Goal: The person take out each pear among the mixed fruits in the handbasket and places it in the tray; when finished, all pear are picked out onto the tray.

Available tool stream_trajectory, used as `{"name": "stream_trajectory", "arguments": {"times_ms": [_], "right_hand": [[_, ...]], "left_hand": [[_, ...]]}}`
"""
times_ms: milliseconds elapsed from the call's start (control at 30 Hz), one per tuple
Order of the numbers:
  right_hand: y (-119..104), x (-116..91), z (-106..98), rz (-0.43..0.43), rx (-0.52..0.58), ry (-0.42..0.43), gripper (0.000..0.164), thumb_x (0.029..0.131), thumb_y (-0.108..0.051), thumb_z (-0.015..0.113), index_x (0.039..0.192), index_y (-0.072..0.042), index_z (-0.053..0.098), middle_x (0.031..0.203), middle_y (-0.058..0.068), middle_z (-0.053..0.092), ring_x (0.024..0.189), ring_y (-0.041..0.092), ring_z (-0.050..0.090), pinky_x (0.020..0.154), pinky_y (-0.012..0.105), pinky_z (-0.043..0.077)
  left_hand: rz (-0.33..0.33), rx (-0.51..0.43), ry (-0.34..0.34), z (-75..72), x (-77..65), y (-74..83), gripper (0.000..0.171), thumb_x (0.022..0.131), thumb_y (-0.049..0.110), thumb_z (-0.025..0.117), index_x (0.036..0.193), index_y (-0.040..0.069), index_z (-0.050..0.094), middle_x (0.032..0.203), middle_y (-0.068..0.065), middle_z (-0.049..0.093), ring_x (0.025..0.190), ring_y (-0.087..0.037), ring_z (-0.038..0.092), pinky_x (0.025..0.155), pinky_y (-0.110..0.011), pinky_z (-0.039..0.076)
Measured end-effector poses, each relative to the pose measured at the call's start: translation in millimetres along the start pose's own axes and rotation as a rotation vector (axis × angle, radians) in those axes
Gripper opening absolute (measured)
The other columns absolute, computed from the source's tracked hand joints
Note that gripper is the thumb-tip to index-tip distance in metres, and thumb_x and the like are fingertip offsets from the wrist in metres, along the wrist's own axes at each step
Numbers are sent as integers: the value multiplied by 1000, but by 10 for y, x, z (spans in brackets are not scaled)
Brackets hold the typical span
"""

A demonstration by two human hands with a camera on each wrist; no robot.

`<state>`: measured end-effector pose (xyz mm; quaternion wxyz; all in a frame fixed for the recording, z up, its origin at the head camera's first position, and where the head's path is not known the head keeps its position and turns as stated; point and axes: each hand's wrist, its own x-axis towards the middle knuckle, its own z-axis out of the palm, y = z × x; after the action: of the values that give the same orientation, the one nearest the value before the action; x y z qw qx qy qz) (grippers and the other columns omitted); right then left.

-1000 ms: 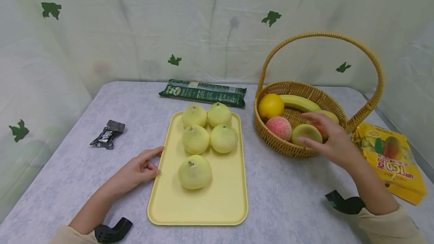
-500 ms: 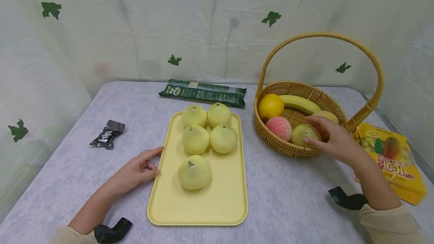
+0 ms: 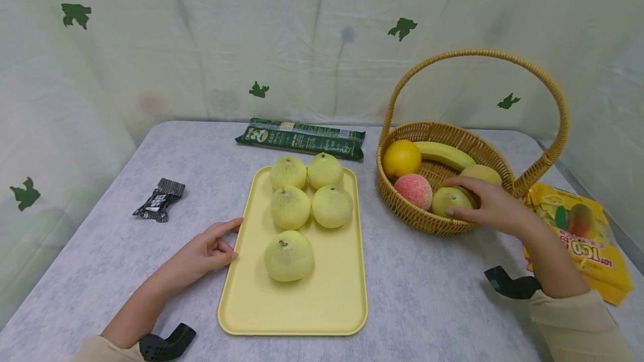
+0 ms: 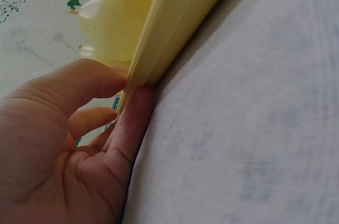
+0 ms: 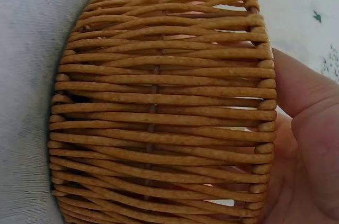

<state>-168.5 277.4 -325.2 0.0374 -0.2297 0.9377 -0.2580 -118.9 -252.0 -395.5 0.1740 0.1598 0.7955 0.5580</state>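
My left hand [image 3: 201,256] is at the left side of the yellow tray [image 3: 327,306]; in the left wrist view its thumb and a finger pinch the tray's rim [image 4: 153,38]. Several pale yellow-green melons [image 3: 289,256] stand on the tray. My right hand [image 3: 495,205] reaches over the front rim of the wicker basket [image 3: 443,227], its thumb and fingers round a round green fruit [image 3: 451,200] inside. In the right wrist view the basket's woven wall [image 5: 164,102] hides the fruit, with the thumb [image 5: 302,81] at the rim.
The basket also holds an orange [image 3: 401,158], a banana [image 3: 445,154], a pink peach [image 3: 413,190] and another yellowish fruit [image 3: 482,173] under its tall handle [image 3: 478,52]. A green packet [image 3: 302,138] lies behind the tray, a black wrapped piece [image 3: 160,200] at left, a yellow bag [image 3: 583,239] at right.
My right hand has lowered and closed its thumb and fingers round the green fruit in the basket. The left hand and the tray have stayed put.
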Motion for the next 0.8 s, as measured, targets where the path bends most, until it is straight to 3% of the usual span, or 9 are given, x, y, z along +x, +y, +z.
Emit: {"name": "stream_trajectory", "arguments": {"times_ms": [133,267,467,533,600,700,800], "right_hand": [[10,13,8,10,15,-3,49,83,-30,65,123,-6,51,109,7,52,90,20,45,74,40,40],[19,-5,19,21,36,51,48,81,-28,67,121,-6,53,107,6,52,89,19,43,72,37,39],[-65,-57,-42,119,154,152,48,78,-27,71,120,-10,55,118,12,49,107,30,40,85,57,31],[-125,-71,-71,148,188,188,49,77,-26,72,121,-13,54,123,10,47,109,29,40,87,54,34],[-195,-83,-90,132,217,231,49,77,-21,72,122,-13,53,124,9,46,104,24,44,83,40,43],[-346,-89,-91,51,292,278,50,78,-11,71,124,-10,52,120,4,47,89,13,55,66,25,49],[-550,-72,-50,-72,398,291,51,76,2,69,123,-5,52,116,3,50,83,13,59,63,24,50]], "left_hand": [[-3,2,2,-4,-3,5,64,86,5,58,141,2,25,133,-17,26,82,-16,54,68,-24,45],[2,4,1,0,-9,8,64,86,5,58,141,3,25,133,-17,26,82,-16,54,69,-24,45],[6,4,2,5,-8,9,64,86,4,58,141,3,25,133,-17,27,82,-16,54,68,-24,45],[5,7,4,4,-9,12,64,86,4,58,141,3,26,133,-16,26,82,-16,54,68,-24,45],[4,8,3,3,-8,15,64,86,5,58,141,3,26,133,-16,26,82,-16,54,68,-24,45],[-3,7,2,1,-8,15,64,86,6,58,141,3,25,134,-16,26,82,-16,54,68,-23,45],[-6,2,1,4,-6,17,64,87,6,58,141,4,25,134,-16,26,82,-16,54,67,-23,45]]}}
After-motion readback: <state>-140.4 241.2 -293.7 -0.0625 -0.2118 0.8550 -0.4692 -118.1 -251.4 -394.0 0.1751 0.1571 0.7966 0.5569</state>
